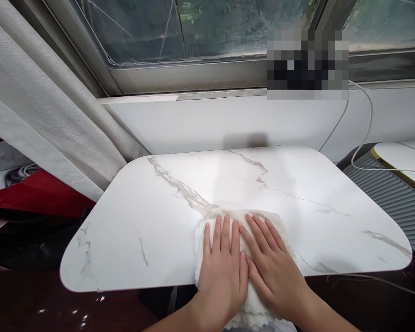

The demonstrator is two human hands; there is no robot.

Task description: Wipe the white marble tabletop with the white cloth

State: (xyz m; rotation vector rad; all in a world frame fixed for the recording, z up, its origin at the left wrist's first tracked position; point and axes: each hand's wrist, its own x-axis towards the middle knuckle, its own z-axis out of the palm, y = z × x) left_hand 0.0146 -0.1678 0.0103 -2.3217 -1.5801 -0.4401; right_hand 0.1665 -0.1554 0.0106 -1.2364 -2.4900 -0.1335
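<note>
A soft white cloth [273, 219] lies over the front edge of a white marble-patterned table [124, 221], part of it hanging down toward me. My left hand [223, 267] rests flat on the cloth with its fingers stretched forward. Beside it, my right hand [273, 263] also lies flat on the cloth, fingers extended and angled to the left. The two hands touch or nearly touch at the thumbs and index fingers. What lies under the palms is hidden.
A window [210, 32] with a metal frame stands behind the table. Pale curtain [55, 101] hangs at left, above red fabric [44, 196]. A white cable [370, 110] loops at right, near a grey ribbed cabinet [387, 198]. A pixelated patch covers part of the sill.
</note>
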